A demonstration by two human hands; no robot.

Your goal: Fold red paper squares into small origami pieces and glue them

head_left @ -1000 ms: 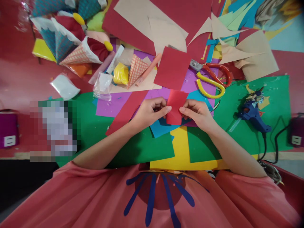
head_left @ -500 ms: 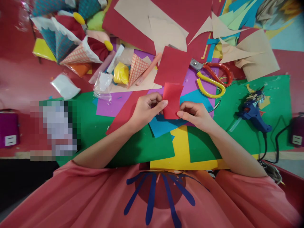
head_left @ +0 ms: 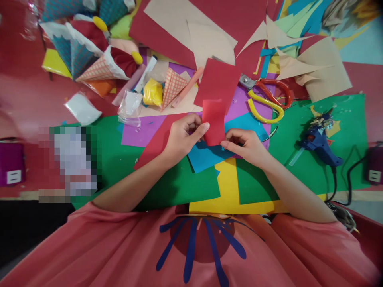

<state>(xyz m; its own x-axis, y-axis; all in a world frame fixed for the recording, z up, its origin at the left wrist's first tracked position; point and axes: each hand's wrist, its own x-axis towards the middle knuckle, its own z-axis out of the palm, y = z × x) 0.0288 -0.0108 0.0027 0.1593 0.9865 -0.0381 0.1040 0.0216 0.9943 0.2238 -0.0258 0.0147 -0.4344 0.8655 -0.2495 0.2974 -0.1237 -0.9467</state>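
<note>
Between my hands is a small red piece of paper (head_left: 214,123), held up above the sheets on the table. My left hand (head_left: 187,133) pinches its left edge between thumb and fingers. At the lower right corner, my right hand (head_left: 243,143) closes thumb and fingertips on the paper. A larger dark red sheet (head_left: 220,81) lies just behind it. Under the hands are a blue sheet (head_left: 206,157) and green sheets (head_left: 179,183).
Scissors (head_left: 265,95) lie beyond my right hand. A blue glue gun (head_left: 321,145) with a cord rests at the right. Paper cones (head_left: 98,67), a bag of yellow clay-like material (head_left: 152,91) and a white packet (head_left: 83,108) are at the left. Beige offcuts (head_left: 323,71) lie at the back right.
The small red paper has shifted slightly left and away from me, and its right edge looks more curved. Both hands keep their hold and have barely moved.
</note>
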